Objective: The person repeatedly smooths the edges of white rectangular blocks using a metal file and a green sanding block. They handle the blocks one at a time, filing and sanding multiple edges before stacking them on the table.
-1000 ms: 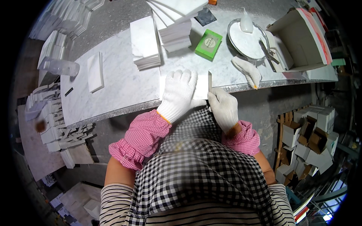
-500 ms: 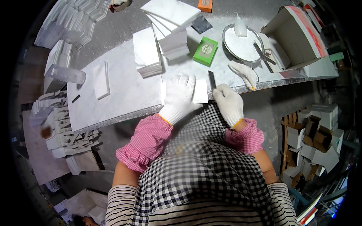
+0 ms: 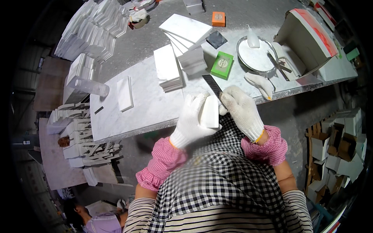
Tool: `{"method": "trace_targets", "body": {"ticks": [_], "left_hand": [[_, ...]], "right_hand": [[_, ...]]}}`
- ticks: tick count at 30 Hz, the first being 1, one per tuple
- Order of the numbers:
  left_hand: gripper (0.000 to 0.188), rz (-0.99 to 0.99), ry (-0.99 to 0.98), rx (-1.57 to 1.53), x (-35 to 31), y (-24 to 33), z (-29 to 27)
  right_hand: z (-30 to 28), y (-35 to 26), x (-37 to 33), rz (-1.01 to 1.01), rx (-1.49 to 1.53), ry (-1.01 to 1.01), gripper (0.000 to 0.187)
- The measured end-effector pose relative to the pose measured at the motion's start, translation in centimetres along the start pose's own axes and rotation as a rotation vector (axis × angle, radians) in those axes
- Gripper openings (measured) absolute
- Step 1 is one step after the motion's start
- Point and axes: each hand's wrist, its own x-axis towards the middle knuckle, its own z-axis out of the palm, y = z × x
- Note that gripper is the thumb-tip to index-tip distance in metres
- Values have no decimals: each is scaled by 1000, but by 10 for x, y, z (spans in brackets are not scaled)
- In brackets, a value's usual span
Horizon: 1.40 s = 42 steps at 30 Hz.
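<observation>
My left hand (image 3: 192, 123) grips the white slab (image 3: 211, 112), its long axis near to far; just right, my right hand (image 3: 241, 110) clasps the dark strip (image 3: 212, 86).

The head-worn fisheye looks down at both hands (image 3: 191, 123) (image 3: 243, 110).

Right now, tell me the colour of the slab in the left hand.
The slab is white, seen best in the head view.
</observation>
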Motion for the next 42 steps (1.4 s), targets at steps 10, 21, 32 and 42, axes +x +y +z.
{"method": "trace_targets", "body": {"ticks": [10,21,32,42], "left_hand": [[80,-9,63,-5,-9,6,-8],[84,-85,185,23,-32,-13,-30],[61,-498,140,-880,-66,-5,-61],[77,-667,-5,-1363,-87,-9,-37]], "right_hand": [[12,-18,-10,35,-108,37,27],[11,-21,-33,10,-75,-350,29],[15,7,-5,56,38,-298,26],[33,6,0,139,95,-503,29]]}}
